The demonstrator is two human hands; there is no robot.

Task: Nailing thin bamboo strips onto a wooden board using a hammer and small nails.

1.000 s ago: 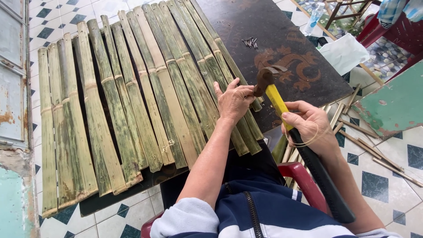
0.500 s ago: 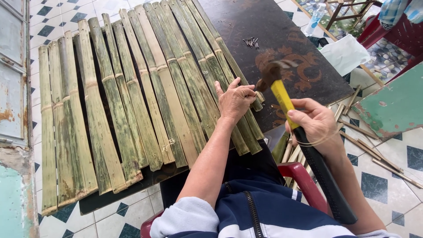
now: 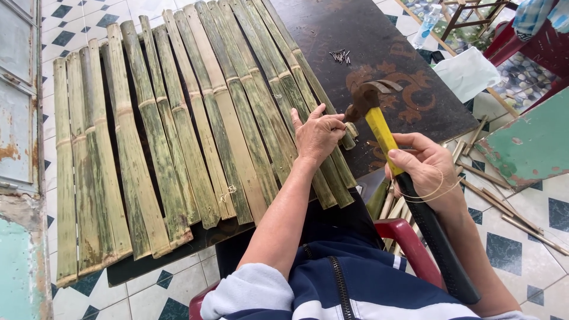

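Observation:
Several green split bamboo slats (image 3: 178, 130) lie side by side on a dark table (image 3: 379, 41), fanned toward the far edge. My left hand (image 3: 317, 133) rests on the rightmost slats, fingers pinched at the slat's edge; a nail between them cannot be made out. My right hand (image 3: 424, 169) grips a claw hammer (image 3: 379, 124) with a yellow and black handle. The rusty hammer head hangs just right of my left fingers, close above the slat.
A small heap of nails (image 3: 339, 56) lies on the table beyond the hammer. Thin bamboo strips (image 3: 510, 207) lie on the tiled floor at right, next to a green board (image 3: 527, 142). A red plastic chair (image 3: 409, 237) is under me.
The hammer head has come down and left, closer to my left fingers on the slat. My left hand has stayed in place.

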